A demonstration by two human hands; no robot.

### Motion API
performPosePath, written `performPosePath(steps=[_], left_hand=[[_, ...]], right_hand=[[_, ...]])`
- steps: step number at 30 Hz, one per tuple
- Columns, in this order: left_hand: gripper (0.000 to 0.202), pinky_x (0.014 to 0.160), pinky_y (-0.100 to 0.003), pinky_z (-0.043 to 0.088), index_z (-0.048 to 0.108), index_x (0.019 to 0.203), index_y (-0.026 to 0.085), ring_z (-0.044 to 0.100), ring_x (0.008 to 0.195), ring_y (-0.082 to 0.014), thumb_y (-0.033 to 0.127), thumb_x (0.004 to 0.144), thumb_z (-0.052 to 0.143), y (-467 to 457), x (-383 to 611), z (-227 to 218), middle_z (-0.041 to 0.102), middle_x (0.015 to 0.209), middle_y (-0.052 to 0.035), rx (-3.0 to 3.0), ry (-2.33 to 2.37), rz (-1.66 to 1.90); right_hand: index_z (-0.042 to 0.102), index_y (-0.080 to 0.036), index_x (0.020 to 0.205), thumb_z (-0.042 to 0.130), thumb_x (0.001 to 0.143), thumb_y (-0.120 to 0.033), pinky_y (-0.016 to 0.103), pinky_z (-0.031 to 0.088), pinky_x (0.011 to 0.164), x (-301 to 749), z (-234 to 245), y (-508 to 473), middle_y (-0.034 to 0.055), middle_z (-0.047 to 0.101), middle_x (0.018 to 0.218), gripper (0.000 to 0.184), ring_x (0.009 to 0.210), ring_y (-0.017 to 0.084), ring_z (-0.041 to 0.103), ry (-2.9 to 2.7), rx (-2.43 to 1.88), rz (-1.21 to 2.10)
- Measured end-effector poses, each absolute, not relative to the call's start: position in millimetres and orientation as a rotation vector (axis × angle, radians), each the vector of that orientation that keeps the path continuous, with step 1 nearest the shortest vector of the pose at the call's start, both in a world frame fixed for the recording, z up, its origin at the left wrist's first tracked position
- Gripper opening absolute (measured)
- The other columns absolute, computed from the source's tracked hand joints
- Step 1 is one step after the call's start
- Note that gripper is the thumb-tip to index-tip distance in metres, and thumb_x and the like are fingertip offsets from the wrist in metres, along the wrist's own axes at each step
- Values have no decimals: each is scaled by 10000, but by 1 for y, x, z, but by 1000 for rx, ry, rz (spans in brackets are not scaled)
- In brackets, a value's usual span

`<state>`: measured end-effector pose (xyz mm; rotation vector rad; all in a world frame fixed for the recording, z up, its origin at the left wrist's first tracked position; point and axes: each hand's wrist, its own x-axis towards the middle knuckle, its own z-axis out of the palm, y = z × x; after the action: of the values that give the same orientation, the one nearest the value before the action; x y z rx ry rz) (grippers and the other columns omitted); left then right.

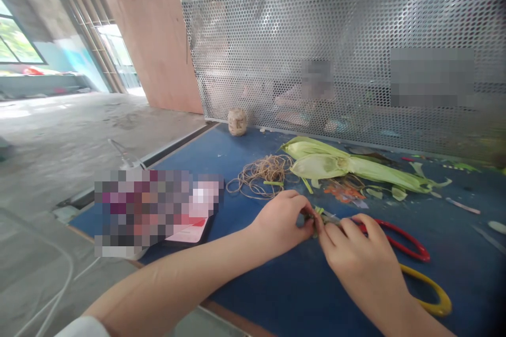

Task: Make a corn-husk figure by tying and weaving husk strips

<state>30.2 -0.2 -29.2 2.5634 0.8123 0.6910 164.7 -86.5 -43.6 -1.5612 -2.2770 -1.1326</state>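
My left hand (282, 221) and my right hand (359, 252) meet over the blue tabletop, fingertips pinched together. Between them is a small greenish-brown piece (318, 212), mostly hidden by the fingers, so its kind is unclear. Under and beside my right hand lies a pair of scissors (429, 287), one handle loop red and the other yellow, spread apart. Just beyond my hands is a loose tangle of brown twine (264, 174). Pale green corn husks (379, 171) stretch to the right of it, with orange scraps (343, 191) in front.
A perforated metal screen (292, 47) stands along the table's far edge. Near it sits a small beige roll (237, 122). At left, a phone with a pink screen (188, 232) lies next to a blurred-out object (138, 210). Husk bits and a thin pinkish strip (462, 205) are scattered at right.
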Motion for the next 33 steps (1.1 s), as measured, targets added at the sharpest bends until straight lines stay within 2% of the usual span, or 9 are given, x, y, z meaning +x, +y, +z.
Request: performPosePath(steps=[4,8,13,16,19,21,24,26,33], left_hand=[[126,681,-249,492,602,785,141,569,748,-163,150,663,571,4,30,-32,609,751,-47,2559,823,672],[205,700,-267,489,594,851,137,557,757,-169,83,660,542,7,28,-35,602,755,-44,2590,802,650],[401,850,-311,447,543,1127,152,527,947,-190,97,731,517,8,22,-31,580,1033,-90,2776,561,706],[308,856,-335,438,570,1117,167,521,976,-202,146,844,429,11,19,-27,595,1101,-80,2985,290,757],[273,858,-308,436,612,1055,120,541,927,-187,176,874,416,13,16,-18,638,1027,-95,2941,150,731],[245,858,-266,436,633,1010,86,556,897,-170,189,852,477,11,14,-9,652,951,-111,2784,52,655],[237,796,-205,454,631,1005,98,583,850,-130,138,853,454,6,11,4,646,913,-102,2524,70,468],[216,774,-206,458,645,928,128,587,824,-122,139,855,442,5,10,10,642,891,-83,2423,108,397],[150,689,-226,472,632,852,131,576,742,-118,144,816,487,4,10,7,623,835,-62,2280,196,388]], right_hand=[[685,-126,748,443,773,-24,408,346,714,164,-45,-86,28,532,565,263,571,176,459,-2291,-1480,-1143],[689,-104,869,394,772,-5,415,338,711,160,-42,-89,44,538,558,327,574,189,460,-2234,-1470,-1120],[683,-116,832,370,792,-20,393,330,684,169,-38,-88,46,554,562,329,572,186,473,-2209,-1512,-1037],[668,-128,809,379,816,-59,387,328,699,185,-37,-84,43,593,606,297,604,188,506,-2247,-1483,-903],[647,-184,829,421,845,-137,390,318,771,200,-29,-83,16,633,682,231,672,180,542,-2250,-1426,-618],[634,-232,825,484,836,-186,357,327,779,206,-17,-86,-22,628,690,157,686,155,544,-2277,-1423,-270],[636,-237,816,554,807,-225,254,376,690,209,3,-91,-34,610,691,84,688,119,538,-2296,-1474,373],[647,-206,779,553,801,-216,212,392,632,207,12,-93,-22,606,689,96,654,102,532,-2213,-1488,645],[657,-163,816,561,788,-233,212,430,658,207,9,-90,10,620,737,121,686,113,544,-2066,-1374,946]])
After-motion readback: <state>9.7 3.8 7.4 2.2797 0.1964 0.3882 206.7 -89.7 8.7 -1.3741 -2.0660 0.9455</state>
